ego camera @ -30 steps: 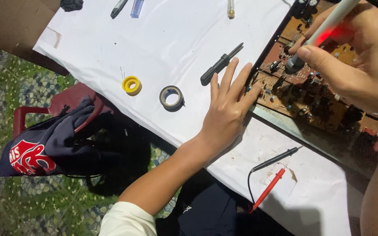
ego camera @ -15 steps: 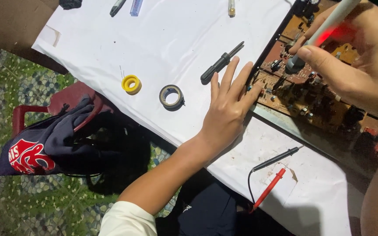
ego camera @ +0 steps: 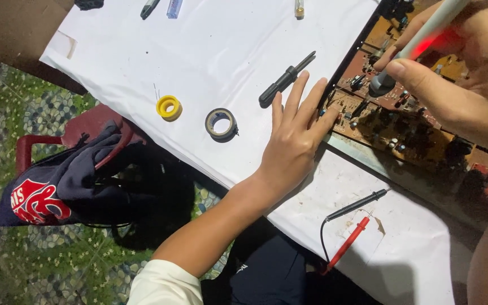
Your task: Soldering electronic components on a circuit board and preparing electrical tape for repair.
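right hand (ego camera: 458, 68) pinches grey pen-shaped tool (ego camera: 425, 39), tip down on brown circuit board (ego camera: 419, 135) | left hand (ego camera: 292, 149) flat, fingers spread, touching board's left edge

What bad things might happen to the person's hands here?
1. The left hand lies flat with its fingertips at the edge of the brown circuit board; sharp pins there may prick them.
2. The right hand holds a pen-shaped tool whose tip sits on the board. If the tip is hot, a slip could perhaps burn the nearby fingers.
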